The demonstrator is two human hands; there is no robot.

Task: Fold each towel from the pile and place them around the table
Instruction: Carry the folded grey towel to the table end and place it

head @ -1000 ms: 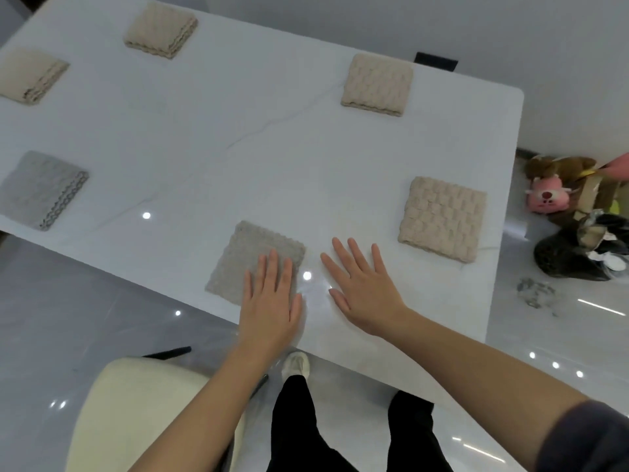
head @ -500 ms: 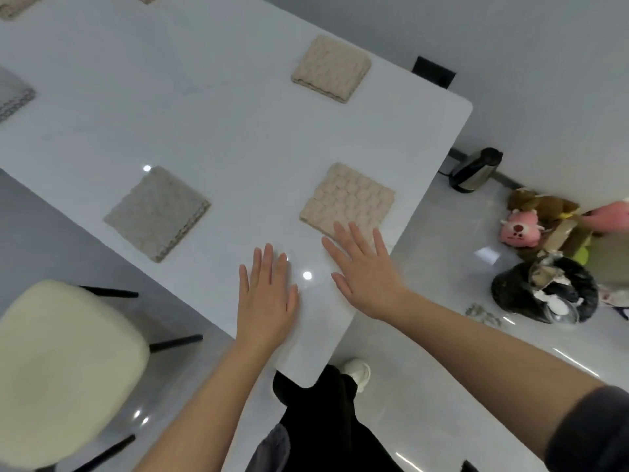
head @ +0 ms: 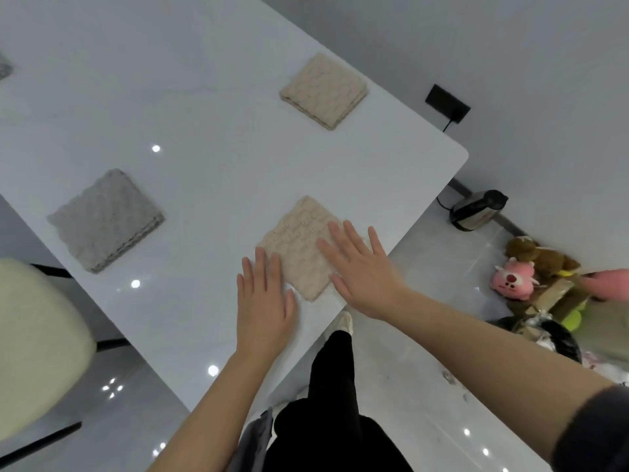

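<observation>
We begin at the right hand (head: 362,270). Its fingers (head: 354,237) are straight and fanned wide, lying flat on the right half of the near beige towel (head: 296,243); they grip nothing. The left hand (head: 263,301) is also flat, with its fingers (head: 261,267) straight and close together. Its fingertips reach the towel's near-left edge, and its palm rests on the bare table (head: 204,155). Both forearms are bare, and a dark sleeve shows at the right elbow.

The near beige towel is a folded square of thick cloth with a raised, quilted weave. It lies beside the table's near edge, close to the rounded corner.

We count three folded towels in full view: two beige, one grey.
- The far beige towel (head: 323,92) lies near the far edge, and its layered folds show along one side.
- The grey towel (head: 105,219) lies to the left along the near edge. It has the same waffled texture and scalloped, stacked edges.

All three lie well apart. A grey scrap (head: 5,68) is cut off at the left border, and we cannot tell what it is.

The table is white, glossy and faintly veined, and bright spots of light reflect in it.

Beyond it we count:
- one cream padded chair seat (head: 34,342)
- one metal kettle (head: 476,209) on the floor
- one black wall socket (head: 447,103)
- one pink plush toy (head: 512,279)
- one brown plush toy (head: 541,255)
- one black bag (head: 553,338)
</observation>
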